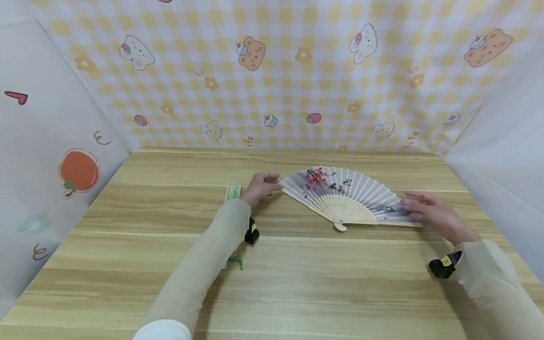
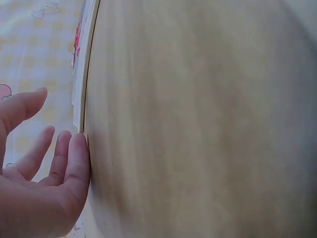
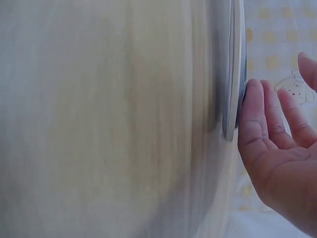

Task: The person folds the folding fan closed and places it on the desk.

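Observation:
A folding fan (image 1: 345,194) lies spread out on the table, its pale cloth printed with red blossoms and dark branches. Its light slatted ribs meet at a pivot toward the front. My left hand (image 1: 261,187) is at the fan's left tip, fingers loosely extended, with the little-finger side low by the table in the left wrist view. At the other end my right hand (image 1: 437,216) lies with relaxed fingers against the fan's right edge. Neither hand is curled round it. In the right wrist view, the fan's edge (image 3: 238,64) stands beside the fingertips.
Partly hidden under my left forearm is a green-and-white strip (image 1: 233,192); a green tassel (image 1: 236,260) shows below the sleeve. The wooden table (image 1: 340,293) meets a yellow checked cloth (image 1: 280,94) at the back and white sheets at both sides.

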The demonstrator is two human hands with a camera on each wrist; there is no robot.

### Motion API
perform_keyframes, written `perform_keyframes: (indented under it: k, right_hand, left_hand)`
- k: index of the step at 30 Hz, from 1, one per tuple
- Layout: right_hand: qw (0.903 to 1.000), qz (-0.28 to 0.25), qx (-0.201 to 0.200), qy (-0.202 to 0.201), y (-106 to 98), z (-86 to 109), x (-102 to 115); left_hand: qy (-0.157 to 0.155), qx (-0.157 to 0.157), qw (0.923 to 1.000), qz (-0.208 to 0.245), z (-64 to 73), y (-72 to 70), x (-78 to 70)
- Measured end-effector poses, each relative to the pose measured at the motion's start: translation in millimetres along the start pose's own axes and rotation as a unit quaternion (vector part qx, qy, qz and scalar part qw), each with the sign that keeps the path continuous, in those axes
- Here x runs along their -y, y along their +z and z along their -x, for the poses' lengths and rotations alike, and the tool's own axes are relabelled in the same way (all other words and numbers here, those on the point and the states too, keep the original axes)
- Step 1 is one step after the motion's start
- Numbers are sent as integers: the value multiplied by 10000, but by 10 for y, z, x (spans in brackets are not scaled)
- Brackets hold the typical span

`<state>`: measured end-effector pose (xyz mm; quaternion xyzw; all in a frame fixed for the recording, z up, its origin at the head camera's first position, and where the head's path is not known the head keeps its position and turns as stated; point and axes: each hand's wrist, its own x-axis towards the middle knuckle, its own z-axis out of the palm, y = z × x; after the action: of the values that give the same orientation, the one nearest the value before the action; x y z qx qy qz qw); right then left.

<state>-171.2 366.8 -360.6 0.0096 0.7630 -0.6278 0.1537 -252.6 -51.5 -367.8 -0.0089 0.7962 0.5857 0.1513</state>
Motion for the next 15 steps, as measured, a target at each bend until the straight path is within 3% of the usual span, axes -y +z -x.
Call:
perform_keyframes:
  k: [8,15]
  right_hand:
    - [9967,778,-214,32,-102,14,-65]
    - [9948,988,-191,135,-156,11,-105]
  left_hand:
    - [25,165,9997,-187,-43,-2,-2]
    - [15,295,9990,-329,-41,-5,-17]
